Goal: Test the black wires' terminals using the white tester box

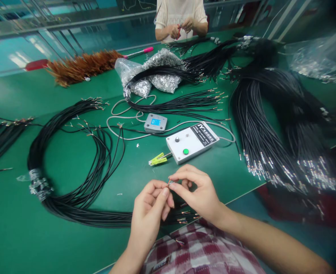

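Note:
Close to the table's front edge, my left hand (151, 209) and my right hand (198, 188) meet fingertip to fingertip. Both pinch the thin coloured wires (170, 182) at the stripped end of a cable; its black jacket is mostly hidden by my left hand. Under my left hand runs a bundle of black cables (94, 217) with stripped ends, bound by silvery wrapping (38, 184) at the left. Just beyond my fingers lies a white control box (189, 146) with a green button, a knob and a yellow clip (158, 159) at its front.
Behind the box sits a small grey counter (156, 122) with a blue display. Plastic bags of metal parts (165, 72), a feather duster (82, 66) and more black cables (250, 110) cover the back and right. Across the table a person (181, 21) holds red-handled scissors (179, 32).

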`<state>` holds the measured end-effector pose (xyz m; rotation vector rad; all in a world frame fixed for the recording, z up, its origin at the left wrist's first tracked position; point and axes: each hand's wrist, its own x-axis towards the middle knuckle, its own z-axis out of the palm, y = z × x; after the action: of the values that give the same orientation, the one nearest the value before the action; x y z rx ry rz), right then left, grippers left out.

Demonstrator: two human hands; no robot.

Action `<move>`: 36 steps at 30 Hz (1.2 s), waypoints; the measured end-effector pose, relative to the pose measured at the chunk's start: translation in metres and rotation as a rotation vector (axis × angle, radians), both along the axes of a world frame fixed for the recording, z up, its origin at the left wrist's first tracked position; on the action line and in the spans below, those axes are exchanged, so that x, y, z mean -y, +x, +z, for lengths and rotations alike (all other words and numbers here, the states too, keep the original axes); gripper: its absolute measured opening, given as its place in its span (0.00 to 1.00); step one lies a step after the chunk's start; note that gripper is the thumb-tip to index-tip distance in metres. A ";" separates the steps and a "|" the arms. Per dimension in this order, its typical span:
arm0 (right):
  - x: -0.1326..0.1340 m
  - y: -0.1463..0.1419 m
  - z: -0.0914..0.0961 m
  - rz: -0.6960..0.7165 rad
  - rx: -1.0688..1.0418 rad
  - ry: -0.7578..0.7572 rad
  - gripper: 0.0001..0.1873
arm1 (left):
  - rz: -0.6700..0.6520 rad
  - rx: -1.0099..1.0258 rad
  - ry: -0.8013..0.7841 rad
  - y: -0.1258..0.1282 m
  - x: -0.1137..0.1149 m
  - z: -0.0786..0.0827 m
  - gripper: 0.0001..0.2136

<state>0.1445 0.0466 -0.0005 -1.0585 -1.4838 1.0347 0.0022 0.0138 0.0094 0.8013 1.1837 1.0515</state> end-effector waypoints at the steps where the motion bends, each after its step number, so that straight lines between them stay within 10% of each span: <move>1: 0.000 -0.001 0.000 -0.004 -0.006 0.003 0.03 | 0.004 0.003 0.000 0.000 0.000 0.000 0.11; 11: -0.003 0.020 -0.005 0.164 0.403 0.553 0.04 | 0.098 0.067 -0.004 0.002 0.004 -0.001 0.09; 21: -0.005 0.005 0.006 0.168 -0.006 -0.197 0.05 | 0.110 0.070 -0.004 0.003 0.002 0.002 0.11; 31: 0.002 -0.006 0.003 0.079 -0.024 0.015 0.03 | 0.158 -0.012 0.082 0.003 0.009 -0.001 0.07; 36: 0.003 -0.005 -0.001 0.159 -0.077 -0.107 0.05 | 0.088 -0.118 0.204 0.007 0.005 0.006 0.12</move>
<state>0.1393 0.0440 -0.0012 -0.9749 -1.4816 1.2657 0.0088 0.0090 0.0157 0.9886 1.2336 1.2255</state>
